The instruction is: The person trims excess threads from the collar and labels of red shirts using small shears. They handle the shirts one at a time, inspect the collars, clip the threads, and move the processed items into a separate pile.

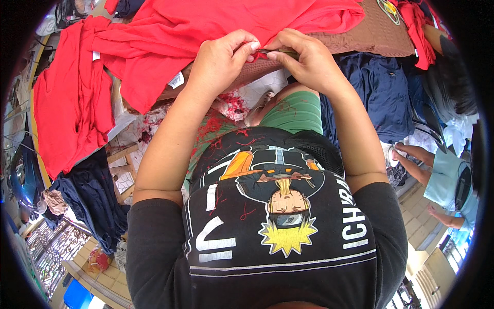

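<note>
Both hands meet at the edge of a red garment (206,26) that lies on a brown quilted table cover (370,36). My left hand (224,62) pinches the red cloth between thumb and fingers. My right hand (303,59) holds a thin dark tool (278,51), likely a thread snipper, pointed at the spot the left hand grips. Red thread scraps (231,103) lie on the floor and cling to my black printed shirt (278,221).
More red garments (72,92) hang off the table at the left, with dark blue ones (92,201) below. Navy shirts (383,92) are piled at the right. Another person in a light blue top (447,180) sits at the right edge.
</note>
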A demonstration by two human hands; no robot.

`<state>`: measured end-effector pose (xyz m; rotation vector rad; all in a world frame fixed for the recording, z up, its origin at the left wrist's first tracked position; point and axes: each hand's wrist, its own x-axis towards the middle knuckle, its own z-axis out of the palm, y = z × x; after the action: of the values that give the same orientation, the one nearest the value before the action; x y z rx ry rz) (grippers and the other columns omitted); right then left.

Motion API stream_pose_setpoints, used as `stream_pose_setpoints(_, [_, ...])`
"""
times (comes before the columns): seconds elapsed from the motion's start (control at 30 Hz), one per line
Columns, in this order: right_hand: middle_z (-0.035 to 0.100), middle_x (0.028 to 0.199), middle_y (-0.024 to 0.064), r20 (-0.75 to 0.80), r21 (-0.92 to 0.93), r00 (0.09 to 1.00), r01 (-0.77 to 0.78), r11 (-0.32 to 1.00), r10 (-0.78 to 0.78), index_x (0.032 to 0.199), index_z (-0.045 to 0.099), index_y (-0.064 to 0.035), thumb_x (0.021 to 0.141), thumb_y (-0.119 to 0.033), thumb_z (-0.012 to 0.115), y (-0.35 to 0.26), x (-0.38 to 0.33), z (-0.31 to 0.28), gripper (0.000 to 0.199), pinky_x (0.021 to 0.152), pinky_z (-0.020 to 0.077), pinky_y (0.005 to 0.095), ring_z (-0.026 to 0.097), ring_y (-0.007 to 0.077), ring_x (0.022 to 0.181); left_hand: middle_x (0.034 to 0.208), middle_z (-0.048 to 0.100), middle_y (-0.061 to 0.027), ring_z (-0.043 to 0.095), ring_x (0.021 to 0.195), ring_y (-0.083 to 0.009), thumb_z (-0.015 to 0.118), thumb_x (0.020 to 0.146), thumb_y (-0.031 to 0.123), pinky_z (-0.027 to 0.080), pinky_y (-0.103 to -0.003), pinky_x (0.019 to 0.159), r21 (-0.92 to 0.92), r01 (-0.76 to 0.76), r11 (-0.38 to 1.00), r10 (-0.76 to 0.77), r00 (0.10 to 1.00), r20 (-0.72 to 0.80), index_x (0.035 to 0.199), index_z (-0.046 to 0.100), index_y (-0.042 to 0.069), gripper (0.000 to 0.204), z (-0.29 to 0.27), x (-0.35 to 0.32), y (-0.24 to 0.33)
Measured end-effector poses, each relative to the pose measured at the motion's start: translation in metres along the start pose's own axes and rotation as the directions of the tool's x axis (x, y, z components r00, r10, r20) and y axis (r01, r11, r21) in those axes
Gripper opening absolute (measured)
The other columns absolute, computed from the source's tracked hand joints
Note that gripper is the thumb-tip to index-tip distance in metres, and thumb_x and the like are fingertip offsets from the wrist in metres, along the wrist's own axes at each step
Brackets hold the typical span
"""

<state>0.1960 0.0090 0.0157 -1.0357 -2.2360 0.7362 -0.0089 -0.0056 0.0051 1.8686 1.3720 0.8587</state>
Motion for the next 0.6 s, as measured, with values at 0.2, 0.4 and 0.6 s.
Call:
stream_pose_setpoints(0.2, [0.063,0.084,0.01,0.073,-0.2,0.997,0.026,0.979,-0.012,0.092,0.06,-0.0087,0.082,-0.02,0.065,-0.014,0.002,-0.012,0.016,0.068,0.0492,0.0407,0.063,0.0304,0.079,0.09,0.069,-0.0063,0.063,0.083,-0.0171,0.062,0.089,0.023,0.046,-0.032,0.08,0.032,-0.355,0.934,0.355,0.935,0.003,0.084,0.068,0.007,0.018,-0.014,0.0,0.008])
stream_pose_setpoints(0.4, [0.063,0.094,0.0103,0.128,-0.26,0.99,0.093,0.961,-0.061,0.105,0.06,-0.004,0.082,-0.011,0.068,-0.015,0.01,-0.071,0.026,0.069,0.0495,0.0319,0.064,0.0231,0.08,0.087,0.066,-0.0057,0.056,0.08,-0.0148,0.057,0.093,0.022,0.042,-0.03,0.078,-0.219,-0.427,0.877,0.41,0.904,-0.12,0.072,0.067,0.005,0.029,-0.062,-0.004,0.029])
stream_pose_setpoints(0.6, [0.064,0.097,0.0058,0.021,-0.297,0.991,-0.119,0.947,0.131,0.11,0.059,-0.0038,0.081,-0.01,0.07,-0.016,0.01,-0.133,0.032,0.071,0.0484,0.0291,0.061,0.0156,0.08,0.071,0.064,-0.0061,0.06,0.057,-0.0167,0.065,0.087,0.027,0.047,-0.029,0.055,0.028,0.073,0.997,-0.071,0.996,-0.053,0.103,0.062,0.005,0.027,-0.035,-0.026,0.043])
